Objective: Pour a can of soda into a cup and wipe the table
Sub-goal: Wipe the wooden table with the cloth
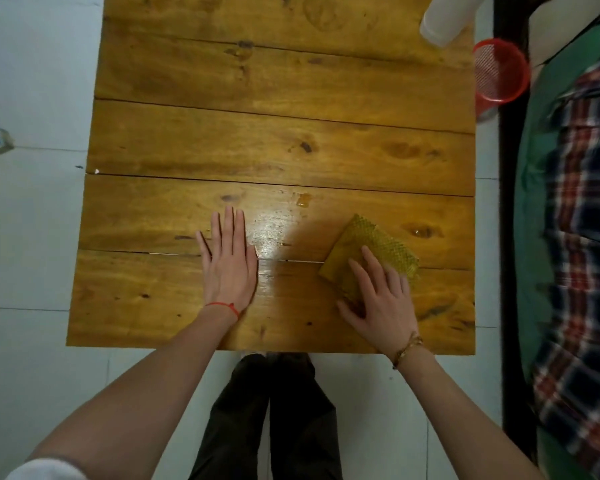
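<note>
Wooden plank table, glossy and wet near the middle. Right hand presses a folded yellow mesh cloth flat, fingers spread, not gripping. Left hand lies open, palm down. White plastic cup stands at the far right corner.

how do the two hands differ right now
The left hand lies flat and bare on the wooden table, fingers straight and together; the right hand presses on a yellow cloth, fingers spread. The left wrist wears a red string; the right wears a gold-coloured bracelet. Both are palm down near the table's near edge.
</note>
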A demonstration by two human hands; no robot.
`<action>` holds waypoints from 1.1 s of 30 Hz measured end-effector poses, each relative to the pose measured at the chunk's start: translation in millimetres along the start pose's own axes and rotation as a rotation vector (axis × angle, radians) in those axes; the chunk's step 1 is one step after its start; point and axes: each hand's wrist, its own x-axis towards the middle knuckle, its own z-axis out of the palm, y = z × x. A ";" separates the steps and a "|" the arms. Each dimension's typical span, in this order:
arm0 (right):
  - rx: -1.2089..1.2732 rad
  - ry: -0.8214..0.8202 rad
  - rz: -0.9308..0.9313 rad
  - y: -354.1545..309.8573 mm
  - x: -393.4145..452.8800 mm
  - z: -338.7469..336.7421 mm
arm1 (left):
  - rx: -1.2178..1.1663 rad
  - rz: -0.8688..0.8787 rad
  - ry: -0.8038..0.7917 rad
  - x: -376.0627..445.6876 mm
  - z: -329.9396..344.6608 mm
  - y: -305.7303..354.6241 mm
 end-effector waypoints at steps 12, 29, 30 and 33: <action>0.016 0.059 0.078 0.9 30.8 35.8 | 0.021 0.041 0.121 15.3 19.4 -8.5; 0.086 0.127 0.047 -67.1 97.2 33.9 | 0.018 0.040 0.133 14.8 15.7 -4.7; 0.078 0.117 0.016 -67.2 88.5 36.1 | 0.013 0.040 0.134 14.6 15.5 -4.7; 0.043 0.120 0.093 -51.6 86.6 33.3 | 0.002 0.035 0.125 15.1 15.1 -4.4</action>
